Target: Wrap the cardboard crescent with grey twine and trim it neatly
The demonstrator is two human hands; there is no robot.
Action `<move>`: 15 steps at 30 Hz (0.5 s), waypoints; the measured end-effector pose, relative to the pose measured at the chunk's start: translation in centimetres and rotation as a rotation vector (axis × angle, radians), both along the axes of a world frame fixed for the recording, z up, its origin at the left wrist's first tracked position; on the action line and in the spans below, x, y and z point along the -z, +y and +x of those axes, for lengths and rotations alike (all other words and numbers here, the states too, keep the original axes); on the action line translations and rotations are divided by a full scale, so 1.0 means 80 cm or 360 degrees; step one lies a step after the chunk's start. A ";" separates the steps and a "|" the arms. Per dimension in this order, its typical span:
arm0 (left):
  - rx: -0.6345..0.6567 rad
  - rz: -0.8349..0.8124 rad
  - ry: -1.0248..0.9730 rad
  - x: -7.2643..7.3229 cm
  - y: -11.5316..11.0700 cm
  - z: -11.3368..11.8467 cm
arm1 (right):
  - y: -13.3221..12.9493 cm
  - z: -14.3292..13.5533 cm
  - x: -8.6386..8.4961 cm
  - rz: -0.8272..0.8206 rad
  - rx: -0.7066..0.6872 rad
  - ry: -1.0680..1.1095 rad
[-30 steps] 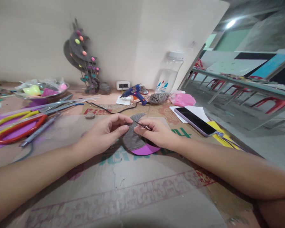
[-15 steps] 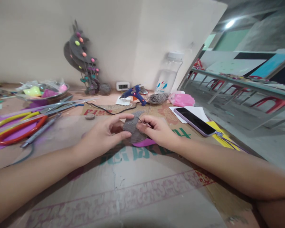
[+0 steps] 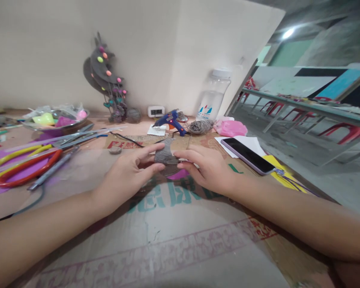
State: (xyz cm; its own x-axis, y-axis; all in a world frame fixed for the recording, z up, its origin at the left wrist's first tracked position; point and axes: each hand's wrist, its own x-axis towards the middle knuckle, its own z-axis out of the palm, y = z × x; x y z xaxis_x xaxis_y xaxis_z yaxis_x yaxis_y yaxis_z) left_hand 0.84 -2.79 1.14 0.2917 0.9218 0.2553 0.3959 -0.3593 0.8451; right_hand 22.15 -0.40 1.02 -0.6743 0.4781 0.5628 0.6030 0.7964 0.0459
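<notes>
A small flat piece wrapped in grey yarn (image 3: 165,154) is held above the cardboard at the centre. My left hand (image 3: 135,168) grips its left edge, thumb below and fingers above. At the right edge, the thumb and forefinger of my right hand (image 3: 208,166) close on the same piece; any loose strand between them is too blurred to make out. A magenta sheet piece (image 3: 179,175) shows just under it. Beyond my hands, a ball of grey yarn (image 3: 200,126) lies beside a blue glue gun (image 3: 172,120).
Scissors with red and yellow handles (image 3: 30,182) and a bowl of craft bits (image 3: 55,126) are at left. A phone (image 3: 247,156) lies at right. Behind stand a water bottle (image 3: 214,96), a small digital clock (image 3: 156,111) and a decorated grey moon ornament (image 3: 103,68).
My right hand has turned and its fingers have straightened, now at the piece's right edge instead of over its face. The piece has tilted. My left hand keeps its grip.
</notes>
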 end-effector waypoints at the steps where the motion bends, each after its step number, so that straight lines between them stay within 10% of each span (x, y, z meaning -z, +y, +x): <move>1: -0.0008 0.0016 0.0011 0.000 0.000 0.000 | 0.000 0.000 0.000 0.0002 0.0008 0.0008; 15: -0.0026 0.0012 0.0029 0.001 -0.002 0.000 | 0.003 0.001 0.003 0.0013 0.0053 0.0011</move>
State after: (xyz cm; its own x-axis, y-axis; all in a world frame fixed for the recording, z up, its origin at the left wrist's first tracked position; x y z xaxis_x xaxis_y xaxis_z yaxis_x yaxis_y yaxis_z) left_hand 0.82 -2.96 1.06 0.2811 0.9246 0.2570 0.4172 -0.3590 0.8349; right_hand 22.19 -0.15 0.82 -0.6543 0.4954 0.5714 0.6294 0.7756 0.0482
